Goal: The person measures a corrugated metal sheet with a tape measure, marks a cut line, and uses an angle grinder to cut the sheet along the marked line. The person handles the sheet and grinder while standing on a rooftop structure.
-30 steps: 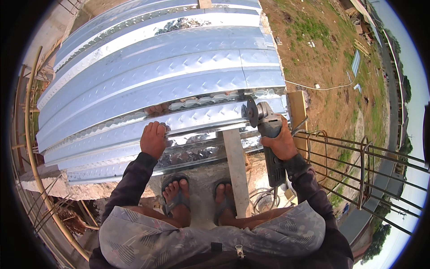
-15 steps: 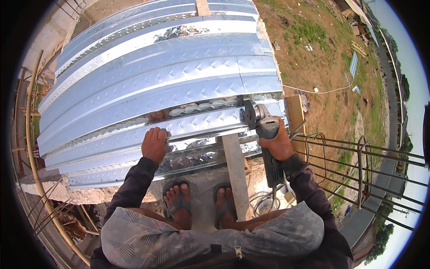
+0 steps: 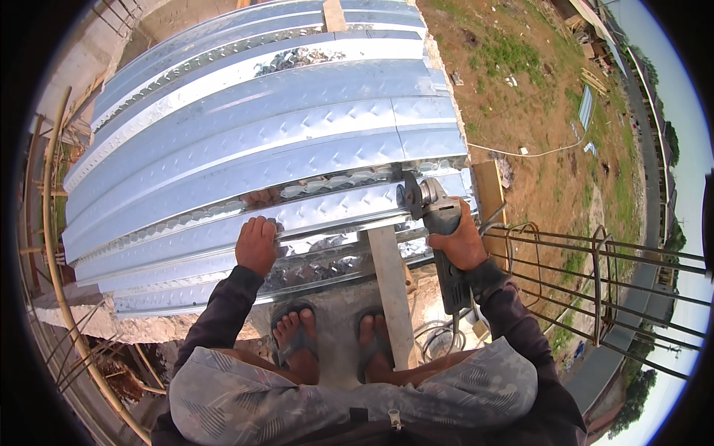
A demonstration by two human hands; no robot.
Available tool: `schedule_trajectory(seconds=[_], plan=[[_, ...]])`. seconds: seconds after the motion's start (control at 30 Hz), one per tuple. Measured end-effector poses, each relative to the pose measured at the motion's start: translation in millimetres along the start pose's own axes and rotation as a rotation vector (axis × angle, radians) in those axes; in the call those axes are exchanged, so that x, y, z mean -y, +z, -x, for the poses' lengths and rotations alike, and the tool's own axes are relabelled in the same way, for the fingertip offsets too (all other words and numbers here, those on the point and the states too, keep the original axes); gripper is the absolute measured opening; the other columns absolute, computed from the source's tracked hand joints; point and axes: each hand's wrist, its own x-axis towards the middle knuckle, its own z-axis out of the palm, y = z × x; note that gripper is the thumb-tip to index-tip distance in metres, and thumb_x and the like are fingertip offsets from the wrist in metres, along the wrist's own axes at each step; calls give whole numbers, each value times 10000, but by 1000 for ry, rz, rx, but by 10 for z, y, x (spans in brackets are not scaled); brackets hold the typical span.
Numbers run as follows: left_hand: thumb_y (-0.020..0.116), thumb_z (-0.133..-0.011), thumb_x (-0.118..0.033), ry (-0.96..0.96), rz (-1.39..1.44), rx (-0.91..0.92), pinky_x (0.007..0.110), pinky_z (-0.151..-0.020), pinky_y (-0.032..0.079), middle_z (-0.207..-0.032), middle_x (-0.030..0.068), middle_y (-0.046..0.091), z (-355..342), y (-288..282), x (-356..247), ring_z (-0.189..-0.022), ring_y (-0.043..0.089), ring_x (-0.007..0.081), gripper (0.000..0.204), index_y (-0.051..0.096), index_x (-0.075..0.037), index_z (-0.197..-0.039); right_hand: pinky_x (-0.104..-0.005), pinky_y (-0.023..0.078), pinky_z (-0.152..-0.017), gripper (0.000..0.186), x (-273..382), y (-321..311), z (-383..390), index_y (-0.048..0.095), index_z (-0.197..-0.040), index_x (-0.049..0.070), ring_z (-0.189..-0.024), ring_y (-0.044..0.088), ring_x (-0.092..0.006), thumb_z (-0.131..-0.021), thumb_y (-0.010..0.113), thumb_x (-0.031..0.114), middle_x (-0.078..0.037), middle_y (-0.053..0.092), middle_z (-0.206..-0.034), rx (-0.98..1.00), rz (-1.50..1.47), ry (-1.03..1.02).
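Clasping angle grinder, right hand keeps grip closed round body; disc over ribbed metal decking near right edge. Left hand curled on decking rib, grip's firmness unclear.

Grinder at right end of metal sheeting, between plank and rebar cage.

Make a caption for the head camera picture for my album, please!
Right grip around an angle grinder, left grip on a shiny, ridged metal sheet.
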Motion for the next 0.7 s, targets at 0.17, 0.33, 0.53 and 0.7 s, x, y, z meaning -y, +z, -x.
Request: schedule_trajectory(seconds=[0.17,0.33,0.53,0.7], plan=[[604,-755,-59,-11,18,17,428,-785,437,-925,127,533,-26,-10,-25,-872,523,320,149,528,-52,-883,-354,497,-942,962,-17,-16,-6,256,-1449,9,-1075,612,-272,-670,794,178,-191,606,-1161,-18,11,0],[587,-768,-69,-10,18,-1,417,-767,435,-886,111,525,-42,-40,-31,-854,531,307,118,528,-60,-870,-338,498,-919,931,27,4,-16,293,-1428,-22,-1031,593,-222,-661,803,112,-147,595,-1142,-56,70,-14],[594,-744,-70,26,-4,-25,418,-753,440,-890,106,541,-14,-43,-30,-841,541,299,151,536,-57,-883,-380,511,-949,987,-5,-17,23,235,-1454,30,-1111,623,-311,-665,805,193,-230,607,-1186,-17,63,-4],[595,-724,-46,39,31,-88,432,-725,433,-866,118,534,-30,-23,-21,-817,530,318,174,541,-51,-889,-377,504,-962,982,108,-36,14,243,-1443,19,-1130,609,-307,-663,812,194,-229,593,-1201,5,43,13]])
